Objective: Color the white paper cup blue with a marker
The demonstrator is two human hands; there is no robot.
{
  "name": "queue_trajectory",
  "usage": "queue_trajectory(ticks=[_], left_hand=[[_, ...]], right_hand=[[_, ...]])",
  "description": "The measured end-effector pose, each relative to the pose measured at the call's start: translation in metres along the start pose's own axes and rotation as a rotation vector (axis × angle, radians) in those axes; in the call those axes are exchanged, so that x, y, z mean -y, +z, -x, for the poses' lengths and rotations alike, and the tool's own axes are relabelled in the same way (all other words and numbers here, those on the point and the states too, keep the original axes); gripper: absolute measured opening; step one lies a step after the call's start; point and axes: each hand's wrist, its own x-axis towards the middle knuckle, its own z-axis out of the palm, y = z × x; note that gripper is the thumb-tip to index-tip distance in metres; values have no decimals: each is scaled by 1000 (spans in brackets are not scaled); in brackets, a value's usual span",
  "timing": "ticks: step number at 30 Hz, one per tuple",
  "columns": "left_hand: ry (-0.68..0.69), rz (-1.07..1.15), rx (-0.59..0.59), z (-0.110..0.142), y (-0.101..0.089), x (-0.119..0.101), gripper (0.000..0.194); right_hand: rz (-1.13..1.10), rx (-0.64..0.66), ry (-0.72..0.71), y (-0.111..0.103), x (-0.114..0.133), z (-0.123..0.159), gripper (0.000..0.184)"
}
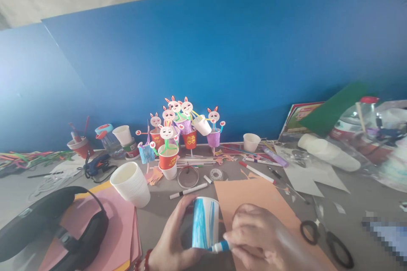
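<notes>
My left hand (176, 237) is wrapped round a white paper cup (214, 216) that is partly coloured with blue strokes. In my right hand (254, 233) is a blue marker (220, 246), its tip touching the cup near the lower edge. Left of the cup leans a stack of white paper cups (132, 184). A marker with a white barrel (188, 191) lies just behind my left hand. Under my right hand spreads a sheet of orange paper (254, 197).
Rabbit-faced cup figures (168, 152) stand at the back by the blue wall. Scissors (327, 237) lie at right, near a bag of cups (330, 152). At left are black headphones (54, 228) on pink paper (119, 228) and a glue gun (97, 165).
</notes>
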Motion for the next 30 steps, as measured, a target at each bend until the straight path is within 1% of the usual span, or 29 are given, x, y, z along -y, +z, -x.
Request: queue_trajectory(ticks=[2,4,7,10,12,17,19,24,28,30], left_hand=[[-13,1,-8,0,-1,0,82],[-14,-1,-9,0,-1,-1,82],[17,-13,14,0,1,-5,81],[53,-57,-2,1,3,-8,78],[53,-63,-21,2,4,-7,79],[10,16,-29,1,2,-3,80],[7,31,-32,0,0,-3,79],[27,2,-6,0,0,-4,79],[34,-30,-9,1,0,-6,79],[32,-32,-8,0,0,-6,78]], right_hand=[[-3,-13,7,1,0,1,19],[8,-61,28,2,-3,1,19],[55,-130,123,5,-12,3,19],[82,-139,210,7,-19,5,21],[81,-130,231,7,-19,5,22],[66,-67,163,7,-14,6,22],[81,-84,155,7,-13,5,23],[114,-169,216,8,-15,3,25],[110,-116,139,7,-14,4,23],[108,-118,117,7,-14,5,23]])
